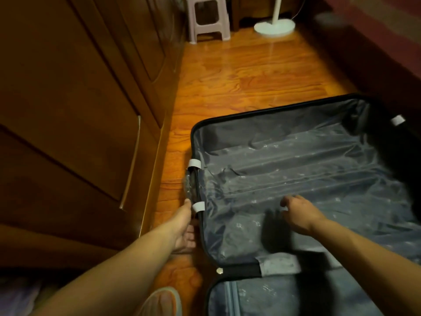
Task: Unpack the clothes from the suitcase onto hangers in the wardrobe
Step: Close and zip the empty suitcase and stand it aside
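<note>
Left hand [184, 226] grips open suitcase [296, 156] rim

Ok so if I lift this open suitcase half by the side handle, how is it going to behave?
Probably light: the open suitcase half shows only its grey lining, no clothes. The rim looks stiff, so it should swing up as one piece. The handle, by the left hand, seems wrapped in shiny film, so it may feel slippery.
</note>
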Motion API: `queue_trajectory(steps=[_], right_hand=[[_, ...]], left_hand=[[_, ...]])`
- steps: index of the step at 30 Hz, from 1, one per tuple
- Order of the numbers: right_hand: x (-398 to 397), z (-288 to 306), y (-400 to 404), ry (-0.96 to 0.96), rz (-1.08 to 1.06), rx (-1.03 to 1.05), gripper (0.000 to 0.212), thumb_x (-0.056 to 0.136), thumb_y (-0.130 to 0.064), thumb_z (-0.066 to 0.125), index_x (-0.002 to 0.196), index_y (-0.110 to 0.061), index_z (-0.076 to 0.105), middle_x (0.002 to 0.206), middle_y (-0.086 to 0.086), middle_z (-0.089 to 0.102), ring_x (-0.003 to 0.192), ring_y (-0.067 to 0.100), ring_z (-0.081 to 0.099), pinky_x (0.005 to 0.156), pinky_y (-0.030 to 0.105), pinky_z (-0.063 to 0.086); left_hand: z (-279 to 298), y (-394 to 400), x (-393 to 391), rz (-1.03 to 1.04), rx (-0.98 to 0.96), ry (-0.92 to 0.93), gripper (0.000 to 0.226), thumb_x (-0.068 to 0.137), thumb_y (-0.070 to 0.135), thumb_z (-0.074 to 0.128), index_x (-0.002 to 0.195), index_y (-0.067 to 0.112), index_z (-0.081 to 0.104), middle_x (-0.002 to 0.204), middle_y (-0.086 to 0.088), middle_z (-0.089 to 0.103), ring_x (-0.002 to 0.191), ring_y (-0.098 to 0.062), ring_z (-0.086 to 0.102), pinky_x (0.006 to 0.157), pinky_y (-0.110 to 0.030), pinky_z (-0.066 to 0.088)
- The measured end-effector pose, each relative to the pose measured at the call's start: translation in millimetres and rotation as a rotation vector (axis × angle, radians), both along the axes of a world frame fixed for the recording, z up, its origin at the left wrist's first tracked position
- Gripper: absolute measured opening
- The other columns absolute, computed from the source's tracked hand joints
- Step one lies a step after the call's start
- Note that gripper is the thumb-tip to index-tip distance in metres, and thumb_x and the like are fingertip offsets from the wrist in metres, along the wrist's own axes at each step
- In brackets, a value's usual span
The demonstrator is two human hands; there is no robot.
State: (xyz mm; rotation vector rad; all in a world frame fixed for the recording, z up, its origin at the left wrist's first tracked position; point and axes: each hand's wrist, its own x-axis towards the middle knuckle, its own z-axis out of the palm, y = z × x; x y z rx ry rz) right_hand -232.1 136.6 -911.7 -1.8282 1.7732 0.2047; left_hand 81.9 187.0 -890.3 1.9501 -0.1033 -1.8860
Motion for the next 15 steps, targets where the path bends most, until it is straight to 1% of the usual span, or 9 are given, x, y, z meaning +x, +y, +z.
queue_trajectory(steps=[2, 3, 4, 6, 8, 9, 12, 13, 15], right_hand=[[6, 8, -4, -0.006, 0.007, -0.03, 0.038, 0.098, -0.028, 0.054, 0.134, -0.016, 0.054, 0.137, 0.013, 0.05, 0.124, 0.032, 0.052, 0.105, 0.041, 0.043], [8, 11, -6, -0.009, 0.017, -0.042, 0.037, 0.098, -0.028, 0.054, 0.133, -0.016, 0.054, 0.137, 0.012, 0.05, 0.123, 0.031, 0.052, 0.105, 0.04, 0.043], [9, 15, -6, -0.013, 0.025, -0.044, 0.036, 0.098, -0.027, 0.055, 0.132, -0.016, 0.054, 0.136, 0.012, 0.051, 0.122, 0.031, 0.052, 0.104, 0.04, 0.044], [10, 21, -3, -0.01, 0.031, -0.041, 0.035, 0.098, -0.027, 0.057, 0.131, -0.016, 0.055, 0.134, 0.011, 0.05, 0.121, 0.03, 0.053, 0.103, 0.039, 0.045], [9, 24, 1, 0.013, 0.041, -0.045, 0.033, 0.098, -0.027, 0.057, 0.129, -0.017, 0.056, 0.134, 0.01, 0.051, 0.12, 0.029, 0.053, 0.103, 0.038, 0.045], [6, 27, 2, 0.025, 0.046, -0.05, 0.031, 0.098, -0.027, 0.056, 0.128, -0.018, 0.056, 0.133, 0.009, 0.051, 0.119, 0.028, 0.054, 0.102, 0.038, 0.046], [0, 34, 2, 0.049, 0.065, -0.058, 0.026, 0.099, -0.026, 0.055, 0.124, -0.019, 0.058, 0.13, 0.008, 0.052, 0.114, 0.027, 0.055, 0.1, 0.039, 0.048], [-3, 36, 1, 0.055, 0.069, -0.057, 0.025, 0.099, -0.026, 0.054, 0.122, -0.018, 0.059, 0.129, 0.009, 0.052, 0.114, 0.027, 0.055, 0.1, 0.039, 0.048], [-9, 41, -2, 0.06, 0.075, -0.069, 0.025, 0.1, -0.026, 0.053, 0.122, -0.016, 0.06, 0.128, 0.01, 0.053, 0.114, 0.029, 0.056, 0.099, 0.039, 0.048]], left_hand=[[3, -1, -9, 0.068, -0.057, -0.016, 0.046, 0.106, 0.049, 0.038, 0.104, 0.011, 0.062, 0.086, -0.015, 0.072, 0.075, -0.026, 0.068, 0.071, -0.038, 0.056], [3, -4, -12, 0.107, -0.1, -0.05, 0.033, 0.106, 0.034, 0.042, 0.103, 0.01, 0.064, 0.077, -0.011, 0.069, 0.064, -0.023, 0.064, 0.067, -0.036, 0.055], [4, -6, -15, 0.16, -0.136, -0.074, 0.024, 0.104, 0.02, 0.044, 0.106, 0.007, 0.065, 0.08, -0.012, 0.068, 0.065, -0.024, 0.062, 0.072, -0.038, 0.057], [-3, -12, -19, 0.246, -0.15, -0.106, 0.028, 0.098, 0.002, 0.043, 0.116, 0.003, 0.065, 0.097, -0.019, 0.066, 0.078, -0.029, 0.063, 0.08, -0.039, 0.06], [-4, -12, -16, 0.322, -0.174, -0.171, 0.027, 0.096, -0.004, 0.046, 0.112, 0.006, 0.065, 0.102, -0.018, 0.067, 0.076, -0.025, 0.061, 0.062, -0.029, 0.057], [-2, -11, -13, 0.396, -0.193, -0.2, 0.026, 0.093, -0.006, 0.051, 0.111, 0.008, 0.064, 0.105, -0.016, 0.067, 0.076, -0.023, 0.061, 0.06, -0.029, 0.053], [12, -19, 16, 0.714, -0.302, -0.221, 0.042, 0.085, -0.009, 0.053, 0.123, 0.008, 0.061, 0.115, -0.017, 0.066, 0.099, -0.031, 0.067, 0.079, -0.045, 0.058], [24, -25, 23, 0.802, -0.392, -0.218, 0.049, 0.086, -0.009, 0.052, 0.13, 0.011, 0.06, 0.117, -0.015, 0.065, 0.104, -0.03, 0.066, 0.087, -0.046, 0.057], [55, -43, 26, 0.866, -0.63, -0.236, 0.057, 0.089, -0.008, 0.053, 0.14, 0.018, 0.055, 0.123, -0.008, 0.064, 0.103, -0.022, 0.067, 0.09, -0.039, 0.054]])
